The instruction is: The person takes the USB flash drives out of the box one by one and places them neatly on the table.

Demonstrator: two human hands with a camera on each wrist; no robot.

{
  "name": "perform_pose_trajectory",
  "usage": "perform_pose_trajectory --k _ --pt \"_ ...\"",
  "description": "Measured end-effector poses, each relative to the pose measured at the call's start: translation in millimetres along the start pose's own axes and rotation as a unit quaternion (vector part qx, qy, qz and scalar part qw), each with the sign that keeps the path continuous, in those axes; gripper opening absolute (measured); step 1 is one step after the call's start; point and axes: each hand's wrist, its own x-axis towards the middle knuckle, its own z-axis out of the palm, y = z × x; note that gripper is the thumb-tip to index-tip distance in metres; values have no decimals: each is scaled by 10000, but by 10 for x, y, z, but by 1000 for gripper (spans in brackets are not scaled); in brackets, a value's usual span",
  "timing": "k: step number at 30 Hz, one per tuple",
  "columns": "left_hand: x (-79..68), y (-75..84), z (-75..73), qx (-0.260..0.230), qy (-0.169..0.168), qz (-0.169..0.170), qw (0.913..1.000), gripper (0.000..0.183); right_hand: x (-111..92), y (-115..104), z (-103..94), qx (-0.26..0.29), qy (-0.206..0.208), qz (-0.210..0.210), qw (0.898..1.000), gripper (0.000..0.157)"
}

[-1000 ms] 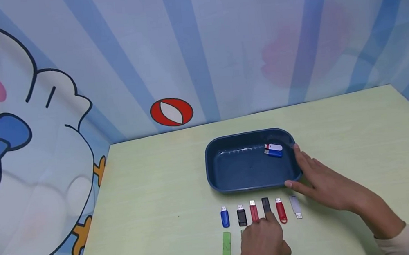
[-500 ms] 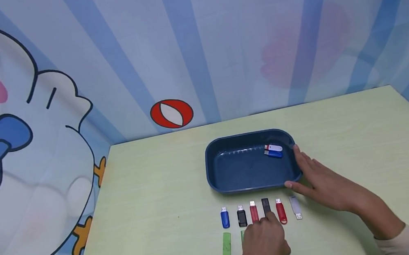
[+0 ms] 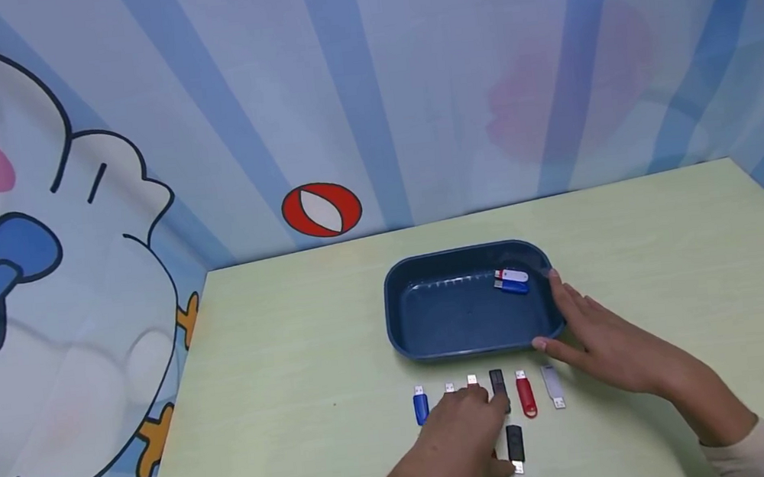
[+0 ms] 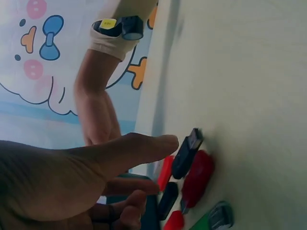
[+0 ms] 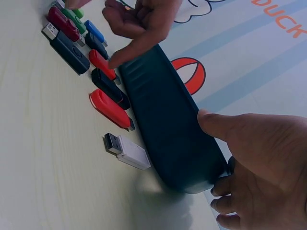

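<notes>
My left hand point(image 3: 459, 438) is over the rows of USB sticks, its index finger stretched out and the other fingers bent, with nothing seen in its grasp. Its index tip is close to a black USB stick point(image 3: 498, 388) in the far row. The thumb is beside another black USB stick point(image 3: 515, 442) in the near row. My right hand point(image 3: 607, 347) rests at the right end of the dark blue tray point(image 3: 435, 356), thumb at the front corner and fingers along the side. Inside the tray lie a white USB stick point(image 3: 515, 276) and a blue USB stick point(image 3: 512, 287).
The far row also has a blue stick point(image 3: 421, 406), a red stick point(image 3: 525, 394) and a white stick point(image 3: 553, 387). In the right wrist view a dark red stick point(image 5: 63, 23) and a green stick point(image 5: 74, 20) lie in the near row. A printed cloth backdrop point(image 3: 236, 91) borders the table.
My left hand has shifted left and its fingers have spread from a pointing fist. It now covers the green sticks and uncovers a near-row black stick. My right hand stays on the tray.
</notes>
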Motion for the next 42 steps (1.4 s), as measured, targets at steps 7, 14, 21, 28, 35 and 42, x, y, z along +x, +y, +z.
perform_pose_trajectory --k 7,14,21,28,35,42 --pt "102 72 150 -96 -312 287 9991 59 -4 1 13 47 6 27 10000 108" --pt "77 74 183 199 -11 227 9995 56 -5 -2 11 7 9 21 10000 108" --pt "20 53 141 82 67 82 9999 61 -3 4 15 19 -7 24 10000 108" --pt "-150 -48 30 75 669 -337 9972 76 11 6 7 -14 -15 48 10000 109" --pt "-133 -53 84 129 405 -327 9986 75 14 16 -7 19 -23 40 10000 110" --pt "-76 -38 178 224 31 -267 9994 68 7 10 6 89 -44 30 9999 109"
